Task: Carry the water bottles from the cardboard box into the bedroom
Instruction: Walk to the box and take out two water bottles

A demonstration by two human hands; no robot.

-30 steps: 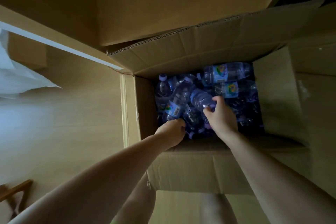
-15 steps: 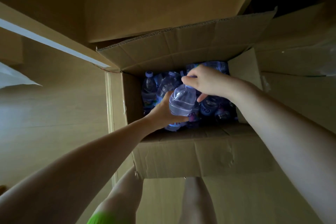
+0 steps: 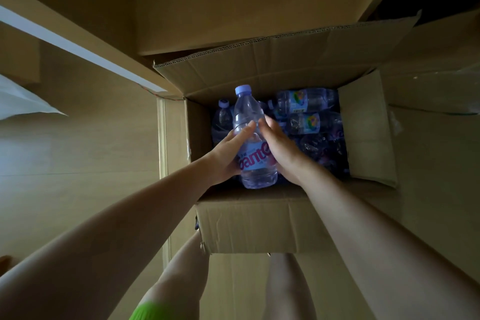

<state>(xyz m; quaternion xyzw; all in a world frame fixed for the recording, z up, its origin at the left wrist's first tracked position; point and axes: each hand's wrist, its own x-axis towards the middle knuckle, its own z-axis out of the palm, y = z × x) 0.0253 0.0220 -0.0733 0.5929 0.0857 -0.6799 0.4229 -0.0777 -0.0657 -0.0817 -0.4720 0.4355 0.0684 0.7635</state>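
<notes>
An open cardboard box (image 3: 259,218) stands on the floor in front of me, with several clear water bottles (image 3: 307,104) lying jumbled inside. One water bottle (image 3: 248,114) with a pale purple cap and a pink-lettered label is upright above the box's near-left part. My left hand (image 3: 226,156) grips its left side, thumb across the front. My right hand (image 3: 281,150) clasps its right side, fingers reaching behind it. The lower layers of bottles lie in dark shadow.
The box's flaps stand open at the far side (image 3: 259,70) and right (image 3: 366,127). A tall cardboard panel (image 3: 233,2) rises behind it. A white sheet (image 3: 23,101) lies on the wooden floor at left. My bare legs (image 3: 280,288) stand just before the box.
The bottle came up out of the pile and turned upright, cap up. My right hand slid from its top down to its right side; my left hand now grips it from the left.
</notes>
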